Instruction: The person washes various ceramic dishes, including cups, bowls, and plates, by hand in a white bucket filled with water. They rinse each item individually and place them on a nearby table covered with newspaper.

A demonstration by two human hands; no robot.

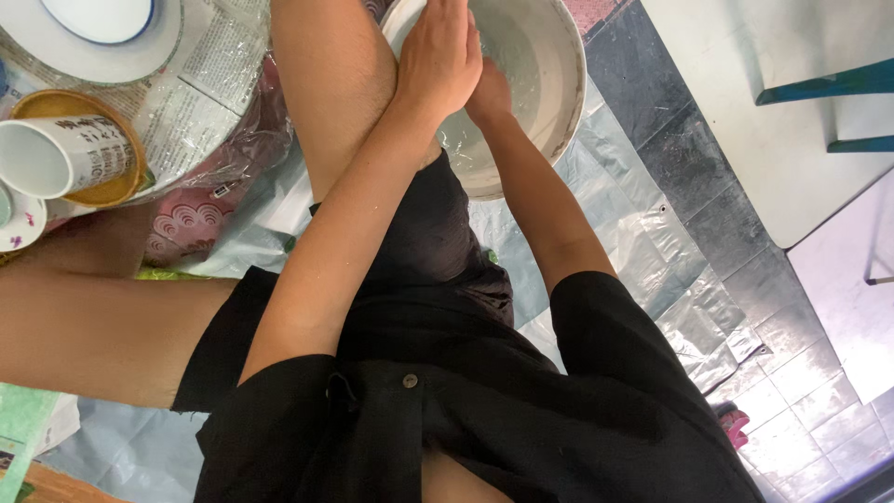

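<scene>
A large white basin (549, 74) with a wet, greyish inside stands on the floor between my knees at the top of the view. My left hand (438, 56) lies palm down over the basin's left rim, fingers together, with the fingertips cut off by the frame's top edge. My right hand (489, 93) reaches into the basin just under and beside the left hand, and its fingers are hidden. The two hands touch or overlap. I wear a black shirt and dark shorts, and my bare left leg runs up beside the basin.
At the left, a white cup (56, 154) lies on its side in a yellow-brown dish (121, 182). A white plate with a blue rim (102, 19) sits on plastic-covered newspaper. Clear plastic sheeting (652, 242) covers the tiled floor. Teal furniture legs (829, 84) stand top right.
</scene>
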